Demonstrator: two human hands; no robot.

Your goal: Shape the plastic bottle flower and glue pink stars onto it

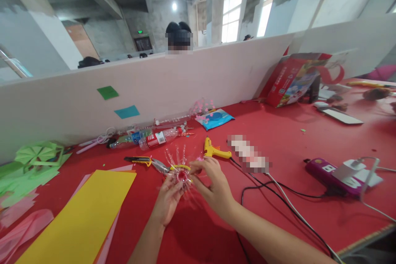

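Note:
A clear plastic bottle top (pixel 182 176), cut into thin strips that fan out around its round neck, is held over the red table. My left hand (pixel 170 198) grips it from the lower left, thumb and fingers closed near the neck. On its right side, my right hand (pixel 213 179) has its thumb and fingers bent together at the strips; exactly what they pinch is hard to make out. Just behind the bottle lie pliers (pixel 161 166) with yellow handles, partly hidden. A yellow-handled utility knife (pixel 138 159) lies beside them, and a yellow glue gun (pixel 216 150) rests behind my right hand.
Yellow paper (pixel 83 210) and green paper pieces (pixel 34 165) lie left. Plastic bottles (pixel 159 138) and a blue wipes pack (pixel 215 119) line the white partition (pixel 173 82). Cables run right to a purple power strip (pixel 334 177). A red bag (pixel 287 78) stands behind.

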